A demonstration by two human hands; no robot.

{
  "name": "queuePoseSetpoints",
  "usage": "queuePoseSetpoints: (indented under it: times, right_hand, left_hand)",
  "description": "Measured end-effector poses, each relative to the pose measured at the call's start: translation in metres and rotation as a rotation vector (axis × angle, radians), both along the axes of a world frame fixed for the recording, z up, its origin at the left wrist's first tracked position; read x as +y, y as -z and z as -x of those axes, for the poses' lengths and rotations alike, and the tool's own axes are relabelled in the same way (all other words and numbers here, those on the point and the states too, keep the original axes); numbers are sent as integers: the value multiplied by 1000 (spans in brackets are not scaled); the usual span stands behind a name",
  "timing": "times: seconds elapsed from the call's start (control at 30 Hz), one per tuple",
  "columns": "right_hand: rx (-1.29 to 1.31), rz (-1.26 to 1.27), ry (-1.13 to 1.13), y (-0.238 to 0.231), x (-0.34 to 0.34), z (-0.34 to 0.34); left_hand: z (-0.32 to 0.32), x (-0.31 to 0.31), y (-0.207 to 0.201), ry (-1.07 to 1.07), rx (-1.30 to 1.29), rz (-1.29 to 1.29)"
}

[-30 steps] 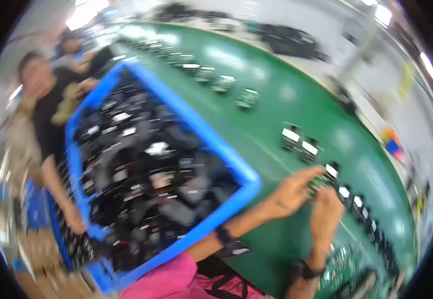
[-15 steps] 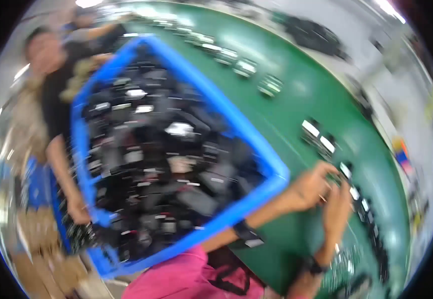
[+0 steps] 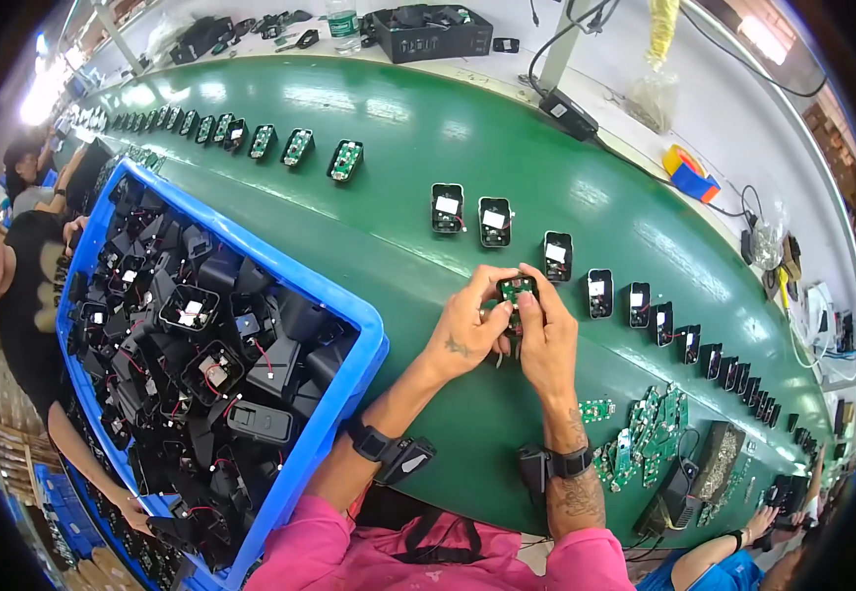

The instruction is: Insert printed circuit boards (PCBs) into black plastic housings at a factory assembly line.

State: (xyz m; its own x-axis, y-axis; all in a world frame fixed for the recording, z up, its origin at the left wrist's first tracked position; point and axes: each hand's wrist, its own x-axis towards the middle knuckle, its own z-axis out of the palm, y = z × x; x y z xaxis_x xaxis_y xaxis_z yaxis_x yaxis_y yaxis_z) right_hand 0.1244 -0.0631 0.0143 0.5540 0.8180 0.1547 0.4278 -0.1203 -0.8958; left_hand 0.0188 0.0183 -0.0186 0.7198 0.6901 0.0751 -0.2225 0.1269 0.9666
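Both of my hands meet over the green table and hold a small black plastic casing with a green circuit board (image 3: 518, 287) showing at its open top. My left hand (image 3: 469, 330) grips the casing from the left, thumb bent over the board. My right hand (image 3: 548, 345) closes round the other side, its thumb lying on the board. The fingers hide the lower part of the casing. Just beyond my hands stands an open black casing (image 3: 558, 256) with a white piece inside.
A blue bin (image 3: 374, 347) full of black casings stands at my left. Casings with boards (image 3: 346, 160) line the table's far left; more casings (image 3: 599, 294) run rightward. Loose circuit boards (image 3: 645, 433) lie right of my forearm. Co-workers are at left and lower right.
The view has turned and sharpened; the bin now sits lower left and my hands nearer the middle. My hands remain together, and the circuit board between them now shows clearly.
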Motion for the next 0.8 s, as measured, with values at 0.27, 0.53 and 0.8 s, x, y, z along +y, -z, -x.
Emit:
queuePoseSetpoints:
  times: [0.27, 0.53, 0.8]
  right_hand:
    - [-380, 45, -214, -33, -11, -19]
    - [-662, 346, -423, -72, 22, -15]
    - [-970, 391, -257, -57, 178, 26]
  left_hand:
    - [5, 12, 3, -111, 127, 110]
    - [11, 14, -8, -156, 37, 178]
    - [-7, 5, 35, -224, -2, -547]
